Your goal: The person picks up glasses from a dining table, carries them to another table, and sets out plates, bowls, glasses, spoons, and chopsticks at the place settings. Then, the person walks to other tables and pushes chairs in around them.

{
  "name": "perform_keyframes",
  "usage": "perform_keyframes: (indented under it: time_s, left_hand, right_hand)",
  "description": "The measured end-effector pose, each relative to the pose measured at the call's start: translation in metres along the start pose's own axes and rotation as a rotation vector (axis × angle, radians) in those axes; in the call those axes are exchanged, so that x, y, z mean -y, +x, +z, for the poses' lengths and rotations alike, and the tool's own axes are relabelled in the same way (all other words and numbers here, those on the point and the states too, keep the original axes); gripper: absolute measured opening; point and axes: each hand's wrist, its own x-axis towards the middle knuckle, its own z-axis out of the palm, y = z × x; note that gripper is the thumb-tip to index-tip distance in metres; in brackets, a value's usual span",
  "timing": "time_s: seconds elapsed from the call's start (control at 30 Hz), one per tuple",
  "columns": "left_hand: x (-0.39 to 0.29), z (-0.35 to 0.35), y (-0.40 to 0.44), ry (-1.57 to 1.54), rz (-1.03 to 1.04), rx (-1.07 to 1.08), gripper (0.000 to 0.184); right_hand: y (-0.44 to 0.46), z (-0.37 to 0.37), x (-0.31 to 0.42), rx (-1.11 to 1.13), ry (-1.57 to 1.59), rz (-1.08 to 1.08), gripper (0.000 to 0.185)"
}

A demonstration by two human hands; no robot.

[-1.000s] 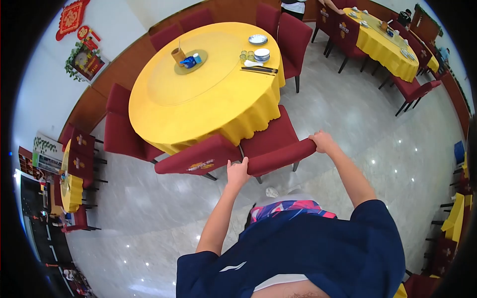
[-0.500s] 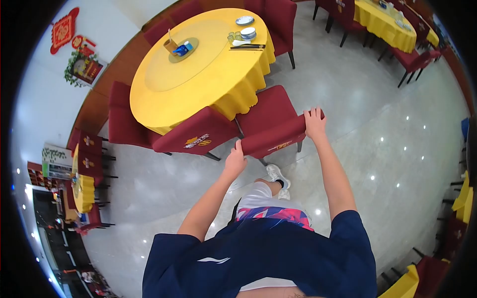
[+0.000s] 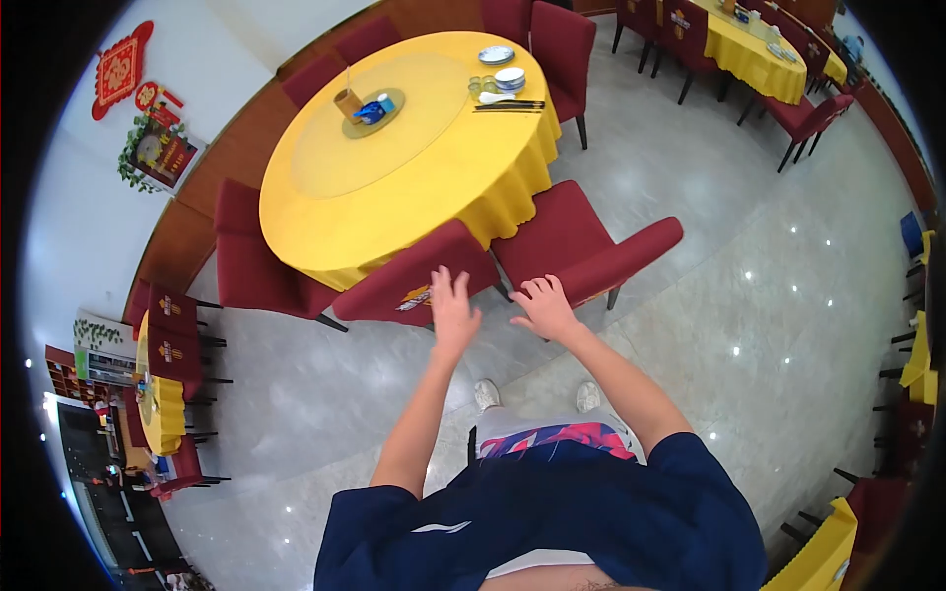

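Two dark red upholstered chairs stand side by side at the near edge of a round table with a yellow tablecloth [image 3: 404, 217]. In front of the backrest of the left chair [image 3: 379, 288] is my left hand [image 3: 454, 313], fingers apart and holding nothing. My right hand [image 3: 545, 307] is spread open by the left end of the backrest of the right chair [image 3: 621, 253]. Whether its fingertips touch that backrest I cannot tell. The right chair sits at an angle, its seat toward the table.
On the table are stacked white dishes [image 3: 509, 79], black chopsticks [image 3: 508, 106], glasses and a blue teapot [image 3: 370, 112]. Another red chair [image 3: 258, 251] stands at the left. More yellow-covered tables [image 3: 754, 54] with red chairs line the sides. The grey tiled floor [image 3: 690, 335] is shiny.
Both hands have let go of the right chair's backrest. My right hand has moved left and down, and my left hand is now before the left chair. My feet now stand apart, side by side.
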Motion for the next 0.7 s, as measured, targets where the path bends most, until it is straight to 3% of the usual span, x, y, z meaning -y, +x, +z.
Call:
perform_keyframes:
  time_s: [0.07,0.13,0.17,0.27,0.33,0.43,0.53,0.63,0.7]
  left_hand:
    - [0.073,-0.017,0.003,0.282,-0.050,-0.199,0.074]
    - [0.132,-0.058,-0.002,0.263,-0.192,-0.231,0.076]
    - [0.171,-0.069,-0.008,0.327,-0.208,-0.169,0.081]
    - [0.279,-0.075,-0.032,0.386,-0.310,0.096,0.087]
    - [0.306,-0.080,-0.041,0.193,-0.348,0.128,0.087]
    - [0.316,-0.066,-0.028,-0.019,-0.390,0.117,0.077]
    - [0.319,-0.073,-0.016,0.053,-0.416,0.218,0.068]
    - [0.323,-0.079,-0.023,0.028,-0.416,0.172,0.061]
    - [0.322,-0.082,-0.027,0.037,-0.406,0.201,0.059]
  right_hand:
    - [0.027,0.015,0.028,0.215,-0.009,0.134,0.063]
    - [0.057,0.023,0.051,0.239,0.041,0.286,0.074]
    - [0.077,0.030,0.056,0.239,0.103,0.365,0.080]
    - [0.143,0.036,0.071,0.100,0.016,0.282,0.094]
    - [0.183,0.053,0.070,0.102,-0.012,0.256,0.091]
    - [0.221,0.070,0.069,0.309,-0.192,0.282,0.089]
    - [0.248,0.090,0.056,0.372,-0.297,0.319,0.077]
    - [0.253,0.099,0.061,0.347,-0.319,0.360,0.051]
    - [0.252,0.095,0.055,0.424,-0.309,0.293,0.053]
